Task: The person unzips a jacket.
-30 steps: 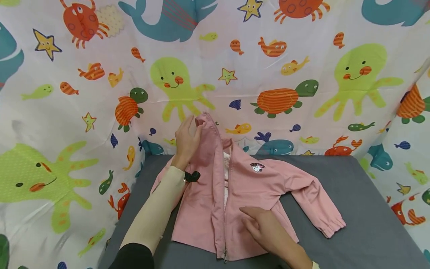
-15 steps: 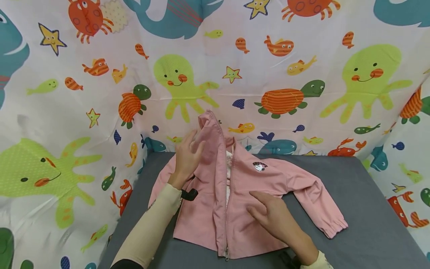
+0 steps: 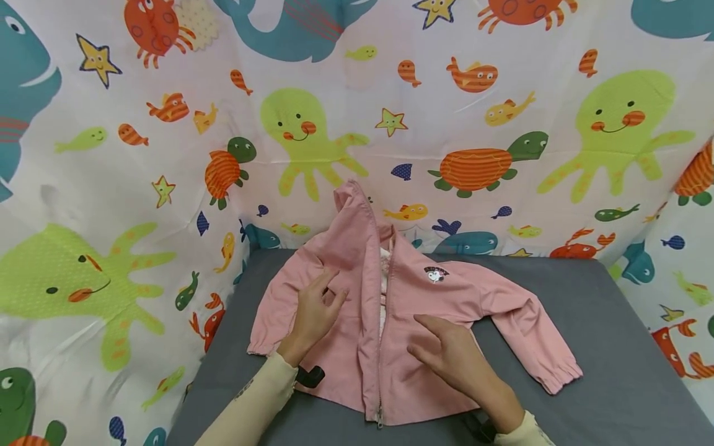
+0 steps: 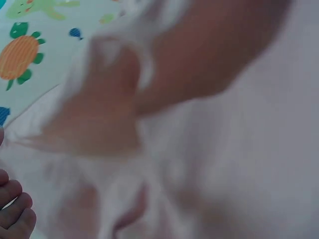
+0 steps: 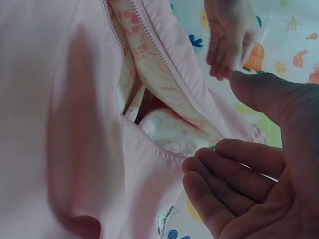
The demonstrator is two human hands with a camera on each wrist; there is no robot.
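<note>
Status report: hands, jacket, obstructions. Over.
Left hand open, right hand open, both over pink jacket. Jacket spread on grey surface, gaping up top. No obstruction visible.

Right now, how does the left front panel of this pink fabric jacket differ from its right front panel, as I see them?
The pink fabric left front panel peaks at the collar, rising higher than the pink fabric right front panel. The right panel bears a small dark-and-white cartoon badge on its chest; none shows on the visible part of the left panel. Both are pink.

Head cam bright, fairly even; L wrist v. blurry (R sharper).
</note>
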